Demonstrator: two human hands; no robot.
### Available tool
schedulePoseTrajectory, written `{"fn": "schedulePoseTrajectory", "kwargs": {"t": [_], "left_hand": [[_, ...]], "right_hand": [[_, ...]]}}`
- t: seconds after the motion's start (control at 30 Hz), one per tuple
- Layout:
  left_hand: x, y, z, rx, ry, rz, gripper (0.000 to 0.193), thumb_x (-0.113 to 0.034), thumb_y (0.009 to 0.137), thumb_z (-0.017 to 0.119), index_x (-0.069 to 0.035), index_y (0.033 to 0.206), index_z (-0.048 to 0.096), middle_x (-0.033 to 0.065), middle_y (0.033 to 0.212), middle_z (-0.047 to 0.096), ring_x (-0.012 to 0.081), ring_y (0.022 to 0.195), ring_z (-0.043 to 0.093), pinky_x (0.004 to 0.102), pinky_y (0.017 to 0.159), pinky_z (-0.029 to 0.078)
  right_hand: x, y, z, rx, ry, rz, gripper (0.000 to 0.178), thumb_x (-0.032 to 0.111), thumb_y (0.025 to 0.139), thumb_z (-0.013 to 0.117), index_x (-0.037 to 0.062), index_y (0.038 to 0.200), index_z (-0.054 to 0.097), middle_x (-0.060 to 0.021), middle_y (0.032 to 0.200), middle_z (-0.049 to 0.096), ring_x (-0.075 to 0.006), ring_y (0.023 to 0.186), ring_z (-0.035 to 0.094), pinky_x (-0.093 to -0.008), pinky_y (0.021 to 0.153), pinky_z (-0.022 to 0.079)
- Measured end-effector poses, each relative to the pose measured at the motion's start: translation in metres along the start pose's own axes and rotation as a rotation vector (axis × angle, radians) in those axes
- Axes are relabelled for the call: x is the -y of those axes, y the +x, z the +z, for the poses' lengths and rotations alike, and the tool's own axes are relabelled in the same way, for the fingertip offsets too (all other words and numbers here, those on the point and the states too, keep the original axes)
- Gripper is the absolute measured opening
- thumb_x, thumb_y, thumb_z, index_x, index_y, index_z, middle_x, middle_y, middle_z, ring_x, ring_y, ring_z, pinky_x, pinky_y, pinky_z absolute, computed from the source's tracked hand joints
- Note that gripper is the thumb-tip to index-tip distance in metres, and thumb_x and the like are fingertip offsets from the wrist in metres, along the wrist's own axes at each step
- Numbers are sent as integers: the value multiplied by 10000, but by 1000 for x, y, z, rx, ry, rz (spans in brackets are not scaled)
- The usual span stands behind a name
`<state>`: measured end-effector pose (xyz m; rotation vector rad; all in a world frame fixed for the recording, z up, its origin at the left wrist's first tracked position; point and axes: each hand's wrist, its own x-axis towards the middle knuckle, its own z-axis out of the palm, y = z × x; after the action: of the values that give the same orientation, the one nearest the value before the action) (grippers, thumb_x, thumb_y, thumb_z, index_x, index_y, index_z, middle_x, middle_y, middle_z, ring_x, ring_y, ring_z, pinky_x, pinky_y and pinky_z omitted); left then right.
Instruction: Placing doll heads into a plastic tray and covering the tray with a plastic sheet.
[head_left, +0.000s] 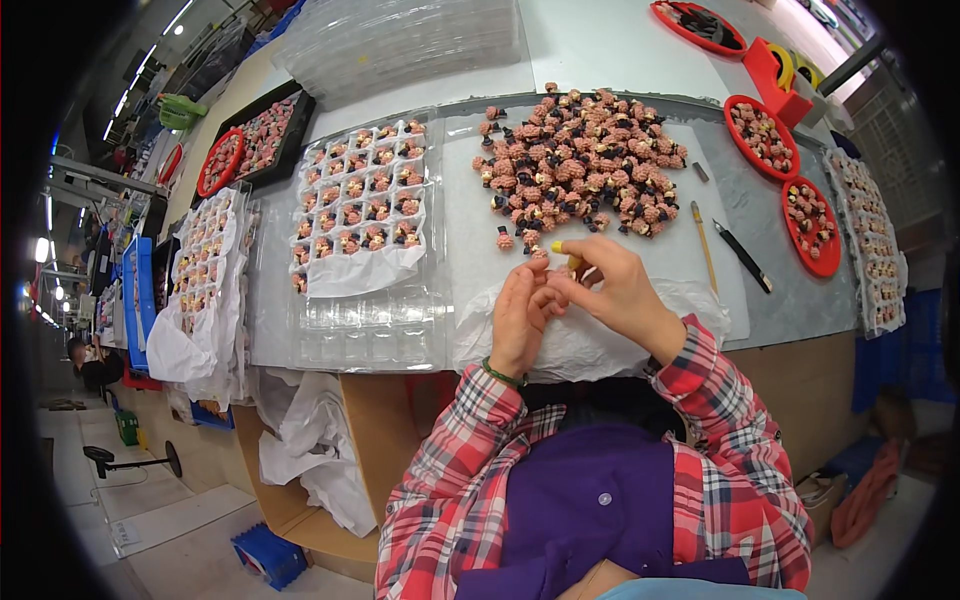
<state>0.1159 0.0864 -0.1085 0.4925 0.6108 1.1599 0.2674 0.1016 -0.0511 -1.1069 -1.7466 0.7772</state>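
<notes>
Left hand (524,312) and right hand (618,290) meet just in front of the pile, at the table's near edge. Thumb and fingers of the right pinch what looks like a small pink figure (561,279), mostly hidden between the hands; something yellow shows at the right fingertips. Fingers of the left are curled up close against it, but whether they grip it too, I cannot tell. White paper (490,335) lies crumpled beneath both hands.

Beyond them on the table (465,270) is a large pile (590,160) of pink figures with dark and cream parts, a few lying loose at its near edge. To its right lie a yellowish stick (704,246) and a black pen-like tool (742,256), side by side and apart.

Left of the pile, a clear tray (345,335) carries a white-lined grid filled with rows of figures; more filled trays (205,260) are stacked farther left. Red baskets (819,262) of figures stand along the right side, near a red tape dispenser (778,90). Clear packaging (400,45) is stacked at the far edge.
</notes>
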Motion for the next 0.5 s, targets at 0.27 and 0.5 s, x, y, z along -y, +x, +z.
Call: {"fn": "schedulePoseTrajectory", "kwargs": {"t": [0.27, 0.5], "left_hand": [[2, -1, -1, -13, 208, -66, 208, -167, 936, 539, 8, 1044, 574, 34, 883, 612, 75, 726, 553, 207, 660, 446], [2, -2, 2, 63, 197, 0, 285, -122, 924, 550, 24, 1169, 537, 89, 1051, 622, 123, 893, 601, 236, 778, 485]], "right_hand": [[-2, -30, 5, -68, 147, 109, 365, 35, 706, 738, -34, 1036, 597, -107, 873, 596, -157, 724, 615, -254, 638, 534], [-17, -44, 7, -149, 170, 93, 370, -62, 741, 688, -40, 1088, 564, -96, 979, 581, -168, 878, 610, -282, 767, 535]]}}
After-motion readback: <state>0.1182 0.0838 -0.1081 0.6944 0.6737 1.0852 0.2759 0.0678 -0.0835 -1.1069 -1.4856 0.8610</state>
